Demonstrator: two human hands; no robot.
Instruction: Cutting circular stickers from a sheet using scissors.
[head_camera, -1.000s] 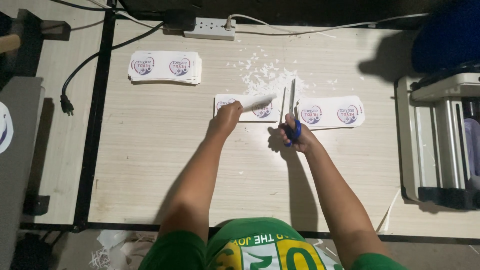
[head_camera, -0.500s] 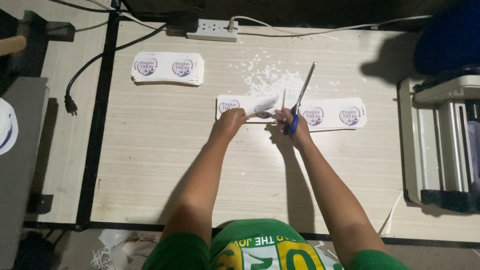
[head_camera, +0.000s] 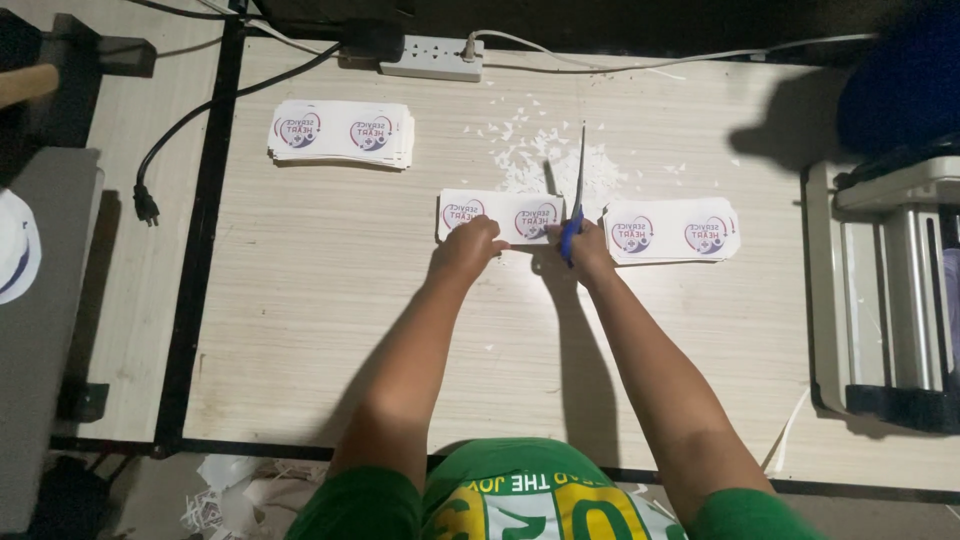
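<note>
Left hand (head_camera: 468, 243) pinning sheet (head_camera: 500, 216) flat on tabletop (head_camera: 300, 300) — right hand (head_camera: 588, 250) gripping scissors (head_camera: 576, 195), blades up, beside its edge

white label stacks (head_camera: 342, 132), (head_camera: 500, 216), (head_camera: 672, 229)
</note>
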